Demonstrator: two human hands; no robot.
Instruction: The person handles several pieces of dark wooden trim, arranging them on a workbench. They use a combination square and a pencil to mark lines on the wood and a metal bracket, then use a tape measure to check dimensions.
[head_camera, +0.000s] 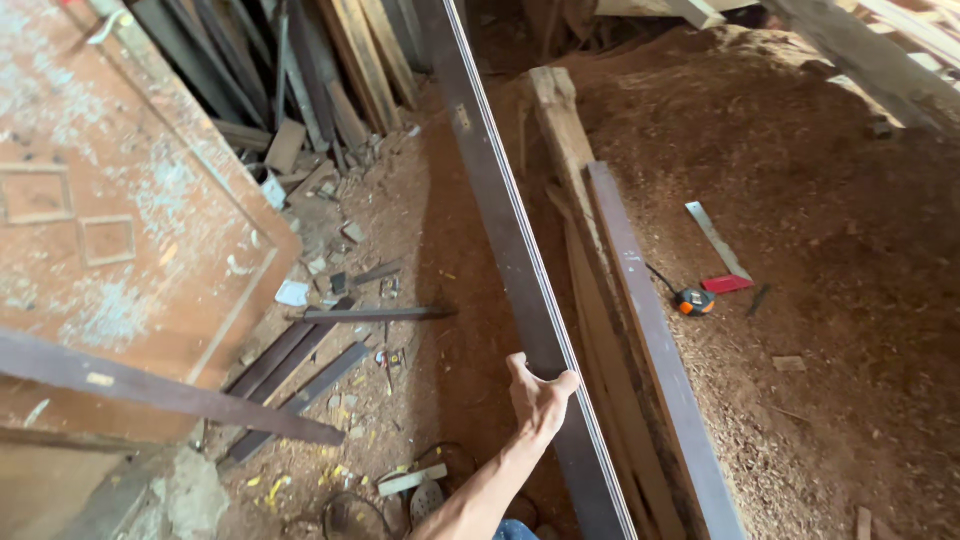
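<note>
We stand in a rough woodworking shop; a thick bed of reddish sawdust (800, 300) covers the floor; dark long timber planks (300, 70) lean stacked together; an orange tape measure (694, 301) and a red-handled metal try square (722, 255) lie on the sawdust; offcuts litter the ground.

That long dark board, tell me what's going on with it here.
One hand grips the edge of the long dark board, which stands on edge and runs away across the sawdust floor. Which hand it is cannot be told. A second dark board lies beside it on rough timber; a tape measure and a square sit nearby.
</note>
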